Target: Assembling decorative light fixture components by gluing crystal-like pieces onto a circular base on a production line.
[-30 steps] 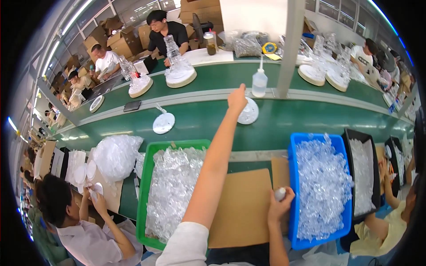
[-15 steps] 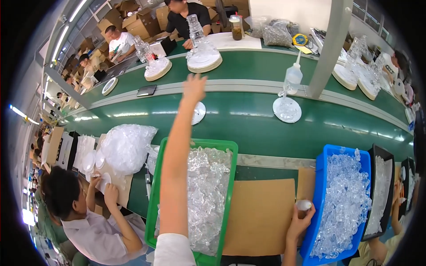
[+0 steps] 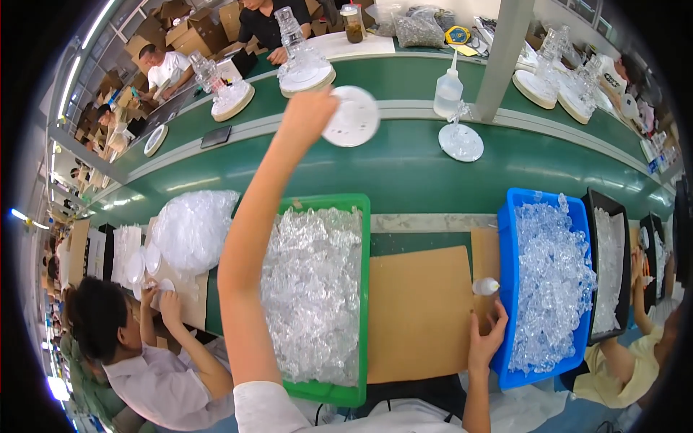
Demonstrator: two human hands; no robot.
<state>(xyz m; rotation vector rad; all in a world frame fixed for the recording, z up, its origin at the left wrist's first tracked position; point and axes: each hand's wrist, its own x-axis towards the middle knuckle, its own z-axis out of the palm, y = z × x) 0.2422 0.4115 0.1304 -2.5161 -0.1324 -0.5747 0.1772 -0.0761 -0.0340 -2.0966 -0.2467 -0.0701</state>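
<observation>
Hands first, in the head view: the left hand [image 3: 309, 112] is stretched far out over the green conveyor belt [image 3: 404, 169], fingers closed on the edge of a round white disc [image 3: 351, 117], which it holds lifted above the belt, near the raised divider strip. The right hand [image 3: 487, 335] stays close to the body, wrapped around a small clear bottle with a white cap [image 3: 486, 290] — the bottle stands upright on the brown cardboard sheet [image 3: 419, 310], just beside the blue bin [image 3: 552, 281] heaped with clear crystal-like pieces. Under the outstretched left forearm sits a green bin [image 3: 317, 289] full of the same kind of clear pieces. Farther along the belt, to the right of the held disc, another white disc carrying a small clear piece [image 3: 460, 141] lies flat, with a squeeze bottle [image 3: 448, 90] standing behind it beside a grey post [image 3: 502, 54]. At lower left a neighbouring person's hand [image 3: 170, 303] handles small white discs — next to a bulging clear plastic bag [image 3: 193, 227].
</observation>
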